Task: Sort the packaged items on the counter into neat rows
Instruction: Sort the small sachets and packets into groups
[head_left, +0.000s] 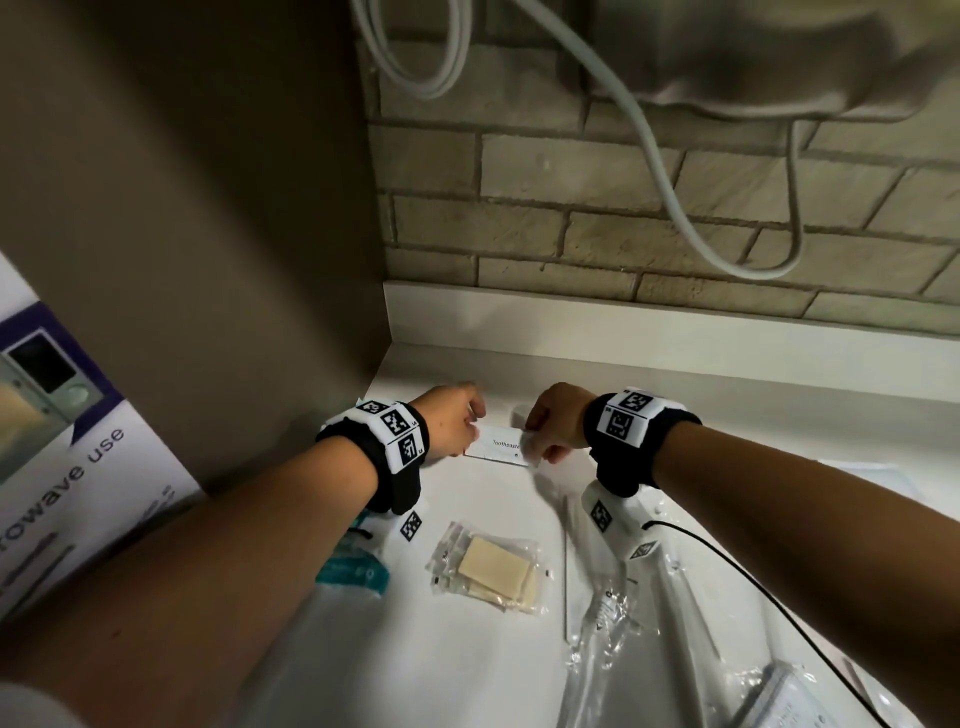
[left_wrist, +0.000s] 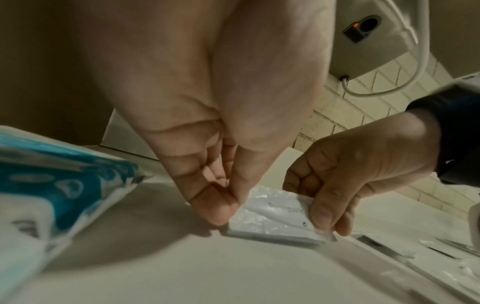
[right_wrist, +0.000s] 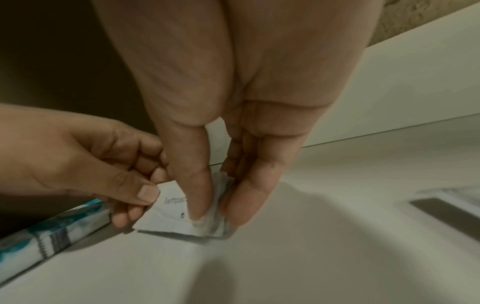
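While both of our hands meet at the back of the white counter (head_left: 467, 675), near the corner under the beige brick wall (head_left: 571, 208), they hold one small flat white sachet printed with the word "Toothpaste" (head_left: 501, 448). Our left hand (head_left: 452, 421) pinches its left end between the thumb and the bent fingers, and our right hand (head_left: 556, 421) pinches its right end in the same way, so neither hand is wide or relaxed. From the left wrist view we see that the sachet (left_wrist: 272, 220) lies low, with its bottom edge on the counter or just above it; we cannot tell which. From the right wrist view the right thumb (right_wrist: 197, 185) presses on the printed face of the sachet (right_wrist: 166, 218), and the fingers are behind it. Closer to us on the counter lies a clear plastic packet with flat cream-coloured bars inside (head_left: 491, 566), well apart from the sachet. To its left, partly under our left forearm, there is a teal and white soft pack (head_left: 353, 571). To the right lie several long items in clear crinkled wrapping (head_left: 608, 613). At the far left stands a white and purple cardboard box with a microwave picture (head_left: 62, 441). A white cable (head_left: 670, 171) hangs in a loop on the wall.
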